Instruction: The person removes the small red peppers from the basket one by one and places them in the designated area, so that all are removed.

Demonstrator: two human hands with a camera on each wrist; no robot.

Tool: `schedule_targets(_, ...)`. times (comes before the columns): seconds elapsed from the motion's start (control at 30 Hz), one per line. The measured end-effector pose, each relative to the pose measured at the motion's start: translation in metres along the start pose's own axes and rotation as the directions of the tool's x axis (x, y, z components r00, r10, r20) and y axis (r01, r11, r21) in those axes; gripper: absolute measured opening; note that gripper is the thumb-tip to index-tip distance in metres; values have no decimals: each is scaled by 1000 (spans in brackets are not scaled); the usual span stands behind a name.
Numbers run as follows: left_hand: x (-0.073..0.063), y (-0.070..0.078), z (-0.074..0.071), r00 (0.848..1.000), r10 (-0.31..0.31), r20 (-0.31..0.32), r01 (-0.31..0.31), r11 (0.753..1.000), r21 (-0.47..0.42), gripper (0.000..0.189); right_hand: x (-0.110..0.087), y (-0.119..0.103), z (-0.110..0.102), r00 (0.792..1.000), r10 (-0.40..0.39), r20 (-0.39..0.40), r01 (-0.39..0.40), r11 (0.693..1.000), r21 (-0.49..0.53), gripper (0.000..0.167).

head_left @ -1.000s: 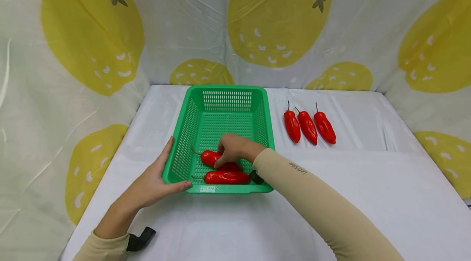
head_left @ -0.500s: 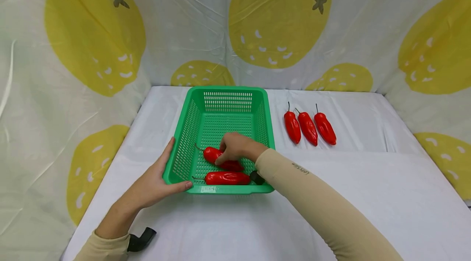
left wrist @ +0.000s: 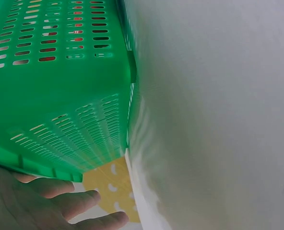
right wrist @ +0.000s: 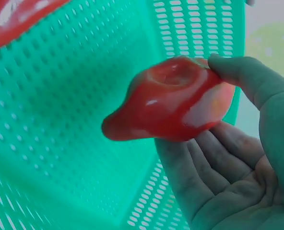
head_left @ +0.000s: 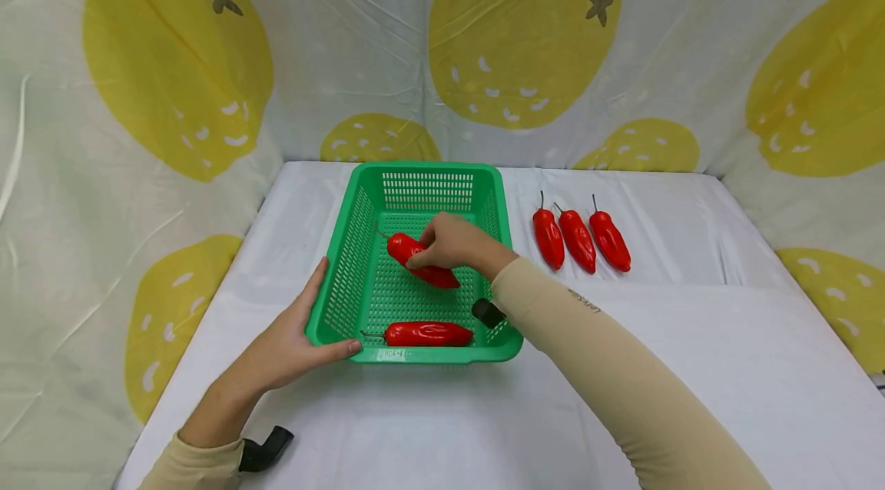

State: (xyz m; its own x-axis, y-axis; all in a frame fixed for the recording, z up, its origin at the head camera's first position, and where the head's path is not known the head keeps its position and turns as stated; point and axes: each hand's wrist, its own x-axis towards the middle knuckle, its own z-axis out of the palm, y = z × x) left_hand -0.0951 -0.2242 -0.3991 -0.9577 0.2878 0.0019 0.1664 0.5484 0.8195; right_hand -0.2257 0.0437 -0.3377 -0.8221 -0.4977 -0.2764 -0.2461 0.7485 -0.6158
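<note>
A red pepper (head_left: 422,259) with a thin dark stem is pinched between the thumb and fingers of my right hand (head_left: 456,244), inside the green basket (head_left: 513,275). In the right wrist view the thumb lies on one side of this pepper (right wrist: 175,103) and the fingers on the other, over the basket's perforated floor. A second red pepper (head_left: 429,334) lies along the basket's near wall. My left hand (head_left: 293,344) rests at the basket's near left corner, thumb on the front rim and straight fingers along the left side. The left wrist view shows those fingers (left wrist: 67,199) extended beside the rim.
Three more red peppers (head_left: 579,240) lie side by side on the white cloth (head_left: 684,336), right of the basket. A cloth wall printed with yellow lemons (head_left: 525,29) stands behind the table and at both sides.
My right hand has moved away from me, toward the middle of the basket, carrying the red pepper off from beside the other one. The left hand has stayed at the corner.
</note>
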Motion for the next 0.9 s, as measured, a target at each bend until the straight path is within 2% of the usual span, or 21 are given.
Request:
schedule_targets(0.1, 2, 1, 0, 1000, 0, 0, 0, 1000, 11, 123, -2, 3, -12, 995, 47, -90, -46, 999, 15, 27)
schedule_targets(0.2, 2, 2, -1, 1000, -1, 0, 1, 1000, 19, 123, -5, 6, -25, 981, 94, -170, -88, 995, 42, 27)
schedule_targets(0.47, 2, 2, -2, 1000, -5, 7, 5, 1000, 15, 123, -18, 27, -55, 943, 177, -283, -164, 984, 72, 30)
schedule_targets(0.67, 0, 2, -2, 1000, -4, -15, 4, 1000, 27, 124, -32, 49, -76, 910, 263, -321, -233, 964, 127, 38)
schedule_targets(0.9, 0, 1, 1, 1000, -8, -8, 8, 1000, 2, 124, -57, 86, -99, 878, 370, -305, -318, 925, 207, 57)
